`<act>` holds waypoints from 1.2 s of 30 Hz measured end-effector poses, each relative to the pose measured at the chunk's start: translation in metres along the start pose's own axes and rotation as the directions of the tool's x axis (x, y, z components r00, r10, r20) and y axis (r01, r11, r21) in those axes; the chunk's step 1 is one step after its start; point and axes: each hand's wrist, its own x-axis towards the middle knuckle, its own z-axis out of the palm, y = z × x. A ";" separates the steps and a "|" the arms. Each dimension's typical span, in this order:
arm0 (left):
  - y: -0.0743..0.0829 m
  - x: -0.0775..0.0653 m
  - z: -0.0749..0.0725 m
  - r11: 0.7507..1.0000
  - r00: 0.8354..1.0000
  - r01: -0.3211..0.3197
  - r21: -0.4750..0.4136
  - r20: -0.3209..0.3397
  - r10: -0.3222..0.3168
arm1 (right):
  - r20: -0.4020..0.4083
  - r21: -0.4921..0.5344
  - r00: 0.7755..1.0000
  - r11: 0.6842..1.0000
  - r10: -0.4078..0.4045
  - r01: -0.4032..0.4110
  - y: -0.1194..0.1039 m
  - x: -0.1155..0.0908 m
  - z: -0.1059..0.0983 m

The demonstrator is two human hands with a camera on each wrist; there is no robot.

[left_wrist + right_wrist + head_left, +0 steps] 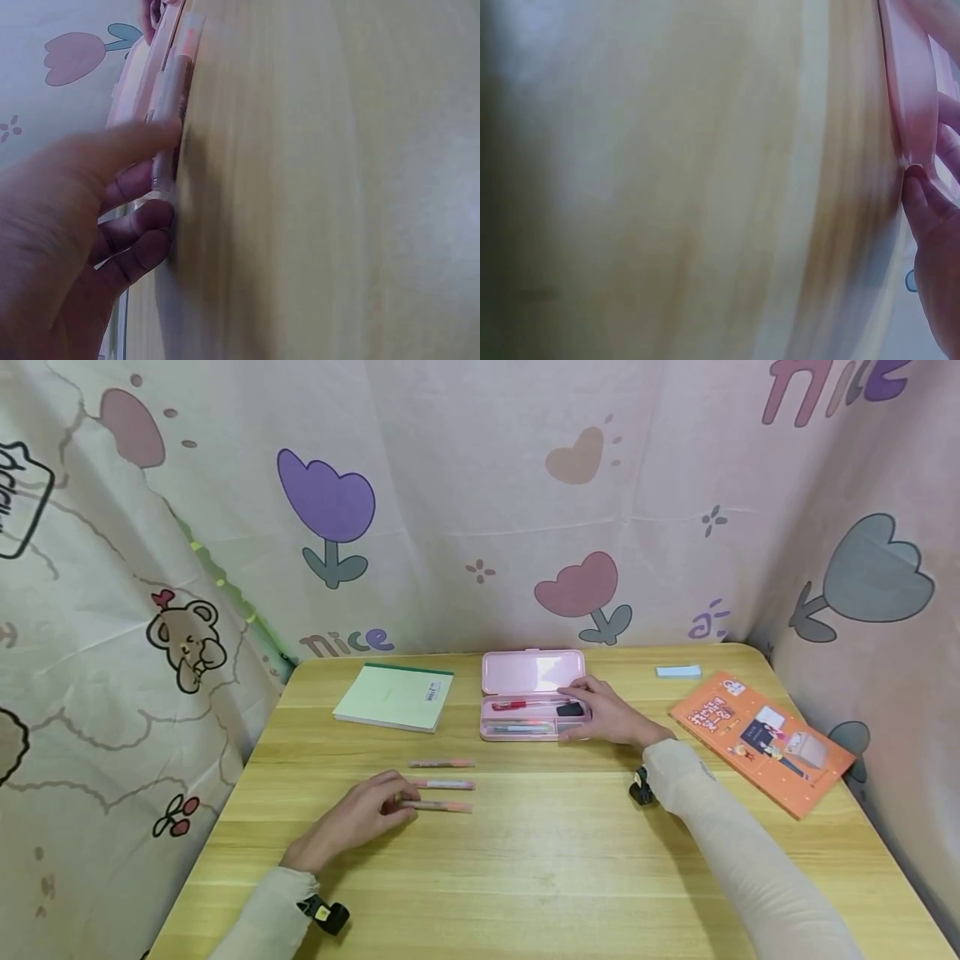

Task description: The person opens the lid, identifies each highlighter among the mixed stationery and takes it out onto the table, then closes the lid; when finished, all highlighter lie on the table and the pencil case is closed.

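Note:
Three slim pens lie roughly parallel on the wooden table, left of the middle. My left hand point(360, 820) pinches the left end of the nearest pen point(444, 807), thumb on one side and fingers on the other in the left wrist view. Just beyond it are a middle pen point(448, 785) and a far pen point(441, 764). A pink pencil case point(534, 675) stands with its lid up at the back. Inside are a red pen point(510, 705), a black piece point(570, 709) and several light-coloured pens point(517, 727). My right hand point(613, 717) grips the case's right end.
A pale green notebook point(393, 697) lies left of the case. To the right are a small light-blue block point(678, 672) and an orange book point(757, 739), set at an angle near the table's right edge. A patterned curtain point(450, 485) hangs behind the table point(540, 860).

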 end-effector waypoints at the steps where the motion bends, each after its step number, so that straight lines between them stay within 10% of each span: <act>1: 0.001 0.000 -0.002 1.000 1.000 0.007 -0.018 -0.001 -0.007 | 0.000 -0.002 1.000 1.000 -0.002 0.002 0.000 0.000 0.000; 7: 0.004 0.016 -0.023 0.999 0.999 0.020 -0.046 -0.046 -0.022 | -0.002 -0.006 1.000 1.000 0.001 -0.001 0.001 0.000 0.001; 16: 0.012 0.079 -0.045 0.999 0.996 0.040 -0.010 -0.078 -0.041 | -0.003 -0.007 1.000 1.000 0.002 -0.002 0.002 0.000 0.001; 25: 0.039 0.149 -0.030 0.996 0.996 0.083 0.020 0.039 -0.084 | 0.001 -0.003 1.000 1.000 0.007 -0.007 -0.001 -0.001 0.000; 36: 0.056 0.178 -0.002 0.996 0.989 0.016 0.089 0.143 -0.029 | 0.004 -0.001 1.000 1.000 0.009 -0.009 0.003 0.000 0.001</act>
